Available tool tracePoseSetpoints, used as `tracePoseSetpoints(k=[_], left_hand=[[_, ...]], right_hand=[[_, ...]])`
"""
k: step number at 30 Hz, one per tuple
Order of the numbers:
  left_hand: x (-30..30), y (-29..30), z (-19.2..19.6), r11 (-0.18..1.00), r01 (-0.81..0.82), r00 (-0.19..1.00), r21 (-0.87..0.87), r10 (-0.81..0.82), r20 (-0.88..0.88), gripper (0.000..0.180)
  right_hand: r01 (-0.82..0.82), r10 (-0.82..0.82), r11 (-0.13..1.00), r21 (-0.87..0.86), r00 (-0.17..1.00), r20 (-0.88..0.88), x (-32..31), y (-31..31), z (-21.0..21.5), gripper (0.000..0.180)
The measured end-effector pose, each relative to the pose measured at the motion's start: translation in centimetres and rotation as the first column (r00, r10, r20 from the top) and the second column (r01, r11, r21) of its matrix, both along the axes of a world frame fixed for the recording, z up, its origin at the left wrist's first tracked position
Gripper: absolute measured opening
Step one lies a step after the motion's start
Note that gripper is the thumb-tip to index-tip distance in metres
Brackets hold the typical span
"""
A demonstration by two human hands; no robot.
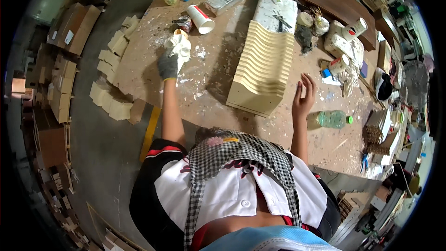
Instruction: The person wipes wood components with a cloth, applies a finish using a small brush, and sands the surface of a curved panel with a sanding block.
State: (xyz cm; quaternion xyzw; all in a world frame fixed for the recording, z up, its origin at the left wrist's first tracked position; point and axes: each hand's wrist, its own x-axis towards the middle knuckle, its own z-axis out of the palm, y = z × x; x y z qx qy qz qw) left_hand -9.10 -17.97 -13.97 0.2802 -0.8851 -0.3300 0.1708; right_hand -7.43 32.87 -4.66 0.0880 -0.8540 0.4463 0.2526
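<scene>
**Rag in my gloved left hand, right hand bare and loose by the ribbed wooden block**

My left hand [168, 65] wears a grey glove and is stretched out ahead of me over the workbench [209, 97]. Its fingers are closed round a crumpled white rag [179, 45], which bunches up above my knuckles. The rag sits over the paint-spattered part of the bench, just short of a small round tin [184, 22] and a white paper cup [201, 19] lying on its side with a red band.

My right hand [303, 96] is bare and holds nothing. Its fingers are spread a little and gently curled, raised just beside the right edge of the stepped wooden block [264, 67], not touching it as far as I can tell. That block is pale, cut in many wavy ribs, and lies lengthwise away from me in the middle of the bench. Past its far end lies a white, plaster-smeared slab [276, 10].

Near my right wrist a green plastic bottle [333, 119] lies on its side. Pale wooden offcuts [111, 100] are stacked on the floor along the bench's left edge.
</scene>
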Motion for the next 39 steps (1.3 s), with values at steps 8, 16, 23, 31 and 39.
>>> tracePoseSetpoints(k=[8,16,23,31,39], left_hand=[[12.0,17.4,16.7,0.45,0.848,0.529,0.278,-0.745,-0.407,0.031],[13.8,19.0,9.9,0.611,0.791,0.575,0.014,-0.737,-0.354,0.07],[9.7,22.1,-3.1,0.713,0.592,0.781,0.376,-0.622,-0.052,0.089],[10.0,20.5,-7.5,0.66,0.717,0.683,0.223,-0.729,-0.038,0.069],[9.7,23.8,-1.8,0.811,0.584,0.809,0.032,-0.577,-0.11,0.058]], right_hand=[[-0.088,0.799,0.301,-0.949,0.566,0.201,5.8,-13.4,0.1,0.048],[0.047,0.475,0.678,-0.734,0.734,0.486,4.4,-9.5,5.3,0.031],[-0.188,-0.14,0.474,0.86,0.948,0.284,2.4,-11.2,-3.3,0.077],[-0.699,0.382,0.552,0.455,0.697,0.607,-0.9,-24.2,-1.8,0.029],[-0.217,0.155,0.832,0.51,0.974,0.162,-0.8,-19.3,2.0,0.038]])
